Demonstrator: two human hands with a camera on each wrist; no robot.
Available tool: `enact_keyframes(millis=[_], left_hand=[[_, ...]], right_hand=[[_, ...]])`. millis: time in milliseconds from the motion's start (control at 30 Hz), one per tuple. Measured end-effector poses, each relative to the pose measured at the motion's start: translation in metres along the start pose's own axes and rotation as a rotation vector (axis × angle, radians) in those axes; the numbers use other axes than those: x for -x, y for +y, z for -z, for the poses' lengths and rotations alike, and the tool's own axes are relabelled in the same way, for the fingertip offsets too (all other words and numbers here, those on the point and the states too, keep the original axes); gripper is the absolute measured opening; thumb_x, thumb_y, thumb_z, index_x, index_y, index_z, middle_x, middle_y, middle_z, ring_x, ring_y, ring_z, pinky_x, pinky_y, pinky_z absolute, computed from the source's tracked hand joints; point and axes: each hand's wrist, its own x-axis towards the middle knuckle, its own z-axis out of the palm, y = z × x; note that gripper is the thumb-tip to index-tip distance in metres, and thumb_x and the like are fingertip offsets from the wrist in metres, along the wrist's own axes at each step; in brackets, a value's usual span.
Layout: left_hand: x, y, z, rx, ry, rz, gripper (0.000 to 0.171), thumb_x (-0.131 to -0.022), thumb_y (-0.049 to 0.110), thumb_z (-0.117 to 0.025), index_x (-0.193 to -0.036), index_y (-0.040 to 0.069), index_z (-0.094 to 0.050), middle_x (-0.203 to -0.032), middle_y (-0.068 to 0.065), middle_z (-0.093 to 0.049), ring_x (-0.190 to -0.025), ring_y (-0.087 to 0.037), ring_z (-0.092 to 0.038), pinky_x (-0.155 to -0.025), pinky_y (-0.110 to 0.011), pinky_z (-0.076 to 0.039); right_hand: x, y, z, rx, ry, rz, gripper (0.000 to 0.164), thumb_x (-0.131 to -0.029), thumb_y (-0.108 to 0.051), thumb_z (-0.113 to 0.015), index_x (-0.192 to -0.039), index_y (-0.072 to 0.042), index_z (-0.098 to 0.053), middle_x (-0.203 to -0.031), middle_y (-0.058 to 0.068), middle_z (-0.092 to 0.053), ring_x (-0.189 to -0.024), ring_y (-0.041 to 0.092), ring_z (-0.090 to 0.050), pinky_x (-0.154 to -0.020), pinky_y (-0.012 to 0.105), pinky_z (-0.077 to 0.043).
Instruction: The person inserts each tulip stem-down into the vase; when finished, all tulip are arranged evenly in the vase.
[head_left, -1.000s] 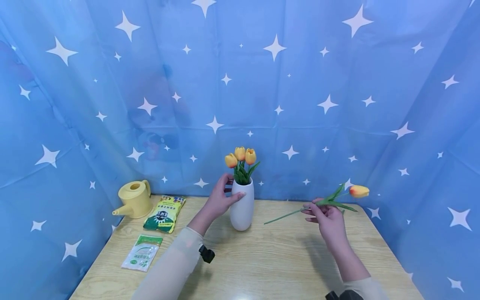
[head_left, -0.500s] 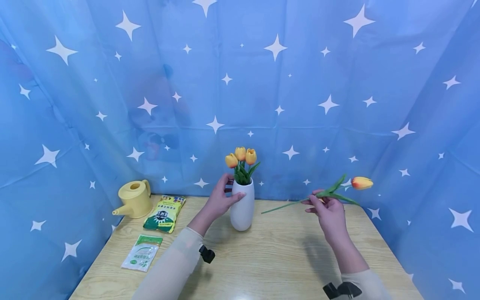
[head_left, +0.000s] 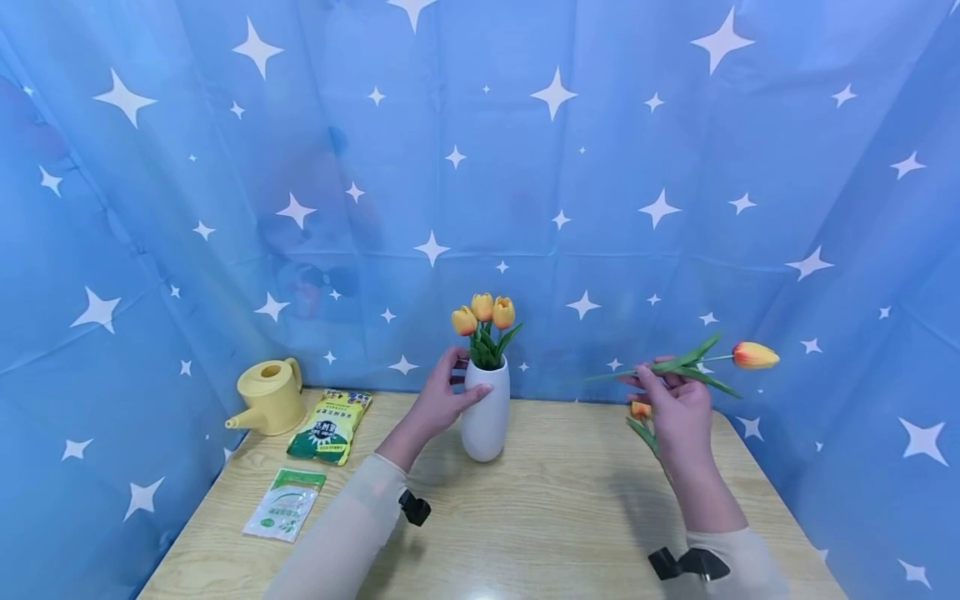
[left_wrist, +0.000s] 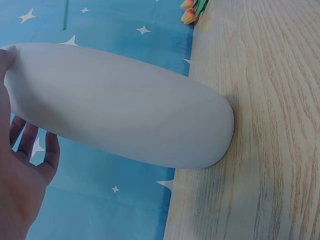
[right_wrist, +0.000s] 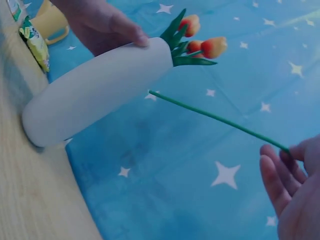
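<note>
A white vase [head_left: 486, 421] stands upright on the table with three yellow-orange tulips [head_left: 482, 308] in its mouth. My left hand [head_left: 438, 400] grips it near the rim, thumb on the front and fingers behind. To the right, my right hand [head_left: 682, 417] pinches the stem of another tulip [head_left: 755, 355] above the table. Its bloom points right, and the green stem [right_wrist: 220, 120] reaches left toward the vase, its tip apart from the white wall in the right wrist view. Part of a loose tulip [head_left: 642, 433] shows on the table, partly hidden by the right hand.
At the table's left stand a yellow watering can [head_left: 272, 400], a yellow-green packet [head_left: 330, 427] and a smaller white-green packet [head_left: 285, 505]. Behind the table hangs a blue curtain [head_left: 525, 192] with white stars. More orange tulip heads [left_wrist: 189, 16] lie at the table's far side in the left wrist view.
My right hand has moved up and slightly right with the tulip, its stem now nearer level. The loose tulip beneath has come into view. The left hand and the vase have stayed put.
</note>
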Motion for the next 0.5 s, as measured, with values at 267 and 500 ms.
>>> enact_keyframes(millis=[267, 500], left_hand=[[0.001, 0.001, -0.001, -0.011, -0.002, 0.01, 0.062, -0.1, 0.045, -0.084, -0.146, 0.017, -0.052, -0.142, -0.008, -0.06, -0.133, -0.036, -0.061, -0.112, -0.061, -0.053], [0.0, 0.0, -0.001, -0.003, 0.004, -0.001, 0.062, -0.1, 0.043, -0.085, -0.145, 0.016, -0.053, -0.141, -0.009, -0.06, -0.133, -0.036, -0.061, -0.112, -0.062, -0.053]], right_hand=[[-0.006, -0.017, -0.005, -0.062, 0.073, 0.111, 0.03, -0.103, -0.015, -0.081, -0.124, -0.001, -0.064, -0.109, 0.01, -0.083, -0.093, 0.017, -0.083, -0.078, 0.031, -0.066], [-0.005, -0.026, -0.019, -0.072, -0.002, 0.18, 0.025, -0.105, -0.012, -0.077, -0.123, -0.003, -0.062, -0.112, 0.012, -0.083, -0.095, 0.019, -0.083, -0.08, 0.032, -0.066]])
